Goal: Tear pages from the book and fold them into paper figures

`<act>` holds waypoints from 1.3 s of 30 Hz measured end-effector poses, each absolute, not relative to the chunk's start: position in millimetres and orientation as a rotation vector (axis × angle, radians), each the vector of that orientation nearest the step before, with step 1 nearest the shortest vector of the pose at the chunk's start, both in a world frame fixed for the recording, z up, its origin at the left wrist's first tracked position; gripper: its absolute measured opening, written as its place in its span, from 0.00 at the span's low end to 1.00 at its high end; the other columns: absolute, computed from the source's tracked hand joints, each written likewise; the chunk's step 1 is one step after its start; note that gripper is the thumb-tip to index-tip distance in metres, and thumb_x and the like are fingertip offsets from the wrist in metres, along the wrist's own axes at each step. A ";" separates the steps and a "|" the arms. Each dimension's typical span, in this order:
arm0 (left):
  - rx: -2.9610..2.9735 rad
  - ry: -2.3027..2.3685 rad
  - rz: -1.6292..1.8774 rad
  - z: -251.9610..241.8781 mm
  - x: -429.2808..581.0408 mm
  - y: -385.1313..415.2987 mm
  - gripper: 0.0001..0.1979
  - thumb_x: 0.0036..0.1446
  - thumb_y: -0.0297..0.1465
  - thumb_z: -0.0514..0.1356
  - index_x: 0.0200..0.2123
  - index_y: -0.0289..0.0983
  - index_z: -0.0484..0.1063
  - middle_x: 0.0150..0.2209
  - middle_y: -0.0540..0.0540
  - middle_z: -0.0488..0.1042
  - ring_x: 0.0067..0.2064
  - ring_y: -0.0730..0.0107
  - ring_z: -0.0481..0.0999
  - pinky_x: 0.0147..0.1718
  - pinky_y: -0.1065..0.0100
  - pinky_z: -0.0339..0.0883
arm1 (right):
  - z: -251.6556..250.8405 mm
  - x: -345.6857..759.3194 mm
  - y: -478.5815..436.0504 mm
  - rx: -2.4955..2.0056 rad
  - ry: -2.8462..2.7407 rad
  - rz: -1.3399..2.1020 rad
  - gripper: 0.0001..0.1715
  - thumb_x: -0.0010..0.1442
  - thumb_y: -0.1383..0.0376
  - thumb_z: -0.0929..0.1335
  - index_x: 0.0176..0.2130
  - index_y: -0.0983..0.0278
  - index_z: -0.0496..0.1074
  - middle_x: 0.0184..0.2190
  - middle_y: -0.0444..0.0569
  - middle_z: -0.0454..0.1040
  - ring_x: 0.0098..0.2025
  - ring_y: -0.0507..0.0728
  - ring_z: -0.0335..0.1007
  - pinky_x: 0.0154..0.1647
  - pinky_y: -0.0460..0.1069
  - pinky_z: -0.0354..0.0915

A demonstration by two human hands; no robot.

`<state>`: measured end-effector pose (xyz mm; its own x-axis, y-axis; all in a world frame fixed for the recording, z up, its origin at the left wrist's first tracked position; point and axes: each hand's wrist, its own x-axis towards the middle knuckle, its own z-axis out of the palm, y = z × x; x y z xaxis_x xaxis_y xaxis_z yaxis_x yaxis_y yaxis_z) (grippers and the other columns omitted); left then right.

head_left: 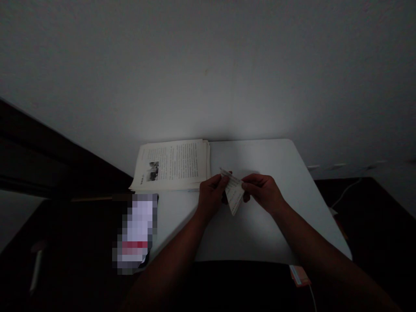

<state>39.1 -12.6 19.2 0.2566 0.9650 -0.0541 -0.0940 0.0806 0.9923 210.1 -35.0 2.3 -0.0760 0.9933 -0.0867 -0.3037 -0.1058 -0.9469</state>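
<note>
Both my hands hold a folded piece of printed paper (234, 191) just above the white table (260, 234). The paper is folded into a narrow triangle with its tip pointing down toward me. My left hand (211, 194) pinches its left edge, fingers closed on it. My right hand (263, 191) pinches the right edge with thumb and fingers. The room is dim, so the print on the paper is unreadable.
A stack of printed pages (173, 164) with a small photo lies at the table's far left corner against the white wall. A blurred-out phone (136, 232) lies at the table's left edge. A cable (344, 193) runs on the dark floor at right.
</note>
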 end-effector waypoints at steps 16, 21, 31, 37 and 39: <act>1.204 1.025 1.066 21.0 39.5 -14.1 0.20 0.54 0.41 0.59 0.43 0.32 0.75 0.20 0.53 0.68 0.18 0.79 0.65 0.16 0.76 0.59 | 2.6 210.0 -35.2 -1.007 -0.978 1.475 0.11 0.47 0.63 0.74 0.31 0.67 0.75 0.22 0.47 0.77 0.17 0.50 0.68 0.17 0.46 0.66; 1.205 1.005 1.074 21.3 38.6 -14.5 0.18 0.54 0.40 0.59 0.41 0.32 0.75 0.19 0.53 0.67 0.18 0.79 0.64 0.15 0.76 0.59 | 3.2 209.3 -35.7 -1.013 -0.961 1.490 0.11 0.47 0.63 0.74 0.31 0.66 0.75 0.23 0.47 0.77 0.17 0.50 0.68 0.17 0.47 0.66; 1.199 1.015 1.141 20.6 39.1 -12.8 0.19 0.53 0.40 0.60 0.42 0.31 0.75 0.19 0.52 0.67 0.17 0.80 0.64 0.15 0.77 0.59 | 3.9 209.3 -35.2 -1.001 -0.928 1.528 0.11 0.46 0.64 0.74 0.31 0.67 0.75 0.22 0.47 0.76 0.16 0.50 0.68 0.16 0.46 0.66; 1.154 0.975 1.145 18.8 38.1 -11.1 0.19 0.52 0.40 0.61 0.41 0.31 0.75 0.19 0.52 0.67 0.17 0.80 0.64 0.14 0.76 0.59 | 2.3 209.6 -35.6 -0.990 -0.925 1.534 0.10 0.46 0.64 0.74 0.31 0.67 0.75 0.22 0.47 0.76 0.17 0.50 0.68 0.16 0.47 0.67; 1.147 0.993 1.163 21.3 38.0 -10.6 0.19 0.51 0.40 0.62 0.41 0.31 0.75 0.19 0.53 0.68 0.17 0.80 0.64 0.14 0.75 0.60 | 2.3 210.0 -35.8 -0.990 -0.927 1.537 0.10 0.47 0.64 0.74 0.31 0.67 0.75 0.21 0.47 0.76 0.16 0.50 0.68 0.16 0.46 0.67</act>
